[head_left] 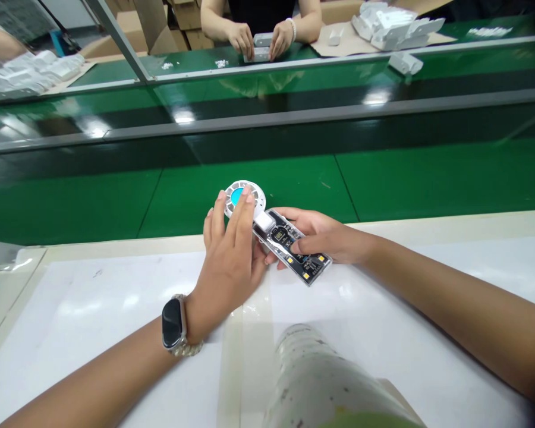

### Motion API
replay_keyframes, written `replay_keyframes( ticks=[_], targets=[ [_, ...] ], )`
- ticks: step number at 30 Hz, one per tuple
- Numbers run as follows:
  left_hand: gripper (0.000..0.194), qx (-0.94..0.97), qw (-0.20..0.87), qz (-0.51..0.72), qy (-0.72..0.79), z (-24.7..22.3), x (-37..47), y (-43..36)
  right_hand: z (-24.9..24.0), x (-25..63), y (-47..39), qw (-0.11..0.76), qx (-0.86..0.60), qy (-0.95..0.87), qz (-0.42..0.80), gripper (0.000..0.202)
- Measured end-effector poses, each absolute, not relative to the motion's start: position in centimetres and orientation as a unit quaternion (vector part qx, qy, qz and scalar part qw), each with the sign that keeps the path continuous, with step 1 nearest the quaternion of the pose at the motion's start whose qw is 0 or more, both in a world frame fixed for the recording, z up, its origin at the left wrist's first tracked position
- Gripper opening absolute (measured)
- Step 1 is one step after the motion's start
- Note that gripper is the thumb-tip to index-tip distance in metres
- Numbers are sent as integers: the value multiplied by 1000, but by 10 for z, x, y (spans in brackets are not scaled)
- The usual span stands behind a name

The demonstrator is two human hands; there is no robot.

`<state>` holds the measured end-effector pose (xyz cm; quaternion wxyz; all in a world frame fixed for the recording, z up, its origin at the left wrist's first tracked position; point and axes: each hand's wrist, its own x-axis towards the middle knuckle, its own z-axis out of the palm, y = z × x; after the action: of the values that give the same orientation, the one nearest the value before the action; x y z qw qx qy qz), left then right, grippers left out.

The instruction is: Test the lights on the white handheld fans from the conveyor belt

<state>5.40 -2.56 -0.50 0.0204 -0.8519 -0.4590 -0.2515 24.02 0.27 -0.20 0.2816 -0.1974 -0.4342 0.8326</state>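
Observation:
Between my hands is a small handheld fan (pixel 264 222). Its round white head has spokes and a blue centre; its clear, flat handle shows a black circuit board with small yellow squares. My right hand (pixel 316 236) grips the handle from the right, thumb on the board face and fingers beneath. Over the round head lies my left hand (pixel 229 249), its fingertips on the spokes and blue centre, and its thumb partly hidden below the handle. The fan is held tilted above the near edge of the white worktop (pixel 129 297).
A green conveyor belt (pixel 249 172) runs across beyond the worktop. Past it, a co-worker's hands (pixel 261 44) hold a white part. Piles of white housings (pixel 395 27) lie on the far bench, and one white housing (pixel 405 63) sits at its edge. Cardboard boxes (pixel 191 18) stand behind.

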Motion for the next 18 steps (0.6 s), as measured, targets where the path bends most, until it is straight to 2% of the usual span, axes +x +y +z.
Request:
replay_keyframes(
  ticks=[5, 9, 14, 18],
  targets=[
    [68, -850, 23, -264, -455, -7, 54, -26, -3, 239, 3, 291, -193, -421, 837, 60],
    [66, -846, 9, -265, -462, -5, 56, -27, -5, 239, 9, 372, -235, -422, 792, 60],
    [69, -857, -13, -254, -447, -2, 58, -29, -19, 259, 42, 504, -369, -512, 590, 55],
    [65, -866, -30, -233, -440, -3, 60, -31, -40, 291, 74, 533, -477, -589, 376, 52]
  ],
)
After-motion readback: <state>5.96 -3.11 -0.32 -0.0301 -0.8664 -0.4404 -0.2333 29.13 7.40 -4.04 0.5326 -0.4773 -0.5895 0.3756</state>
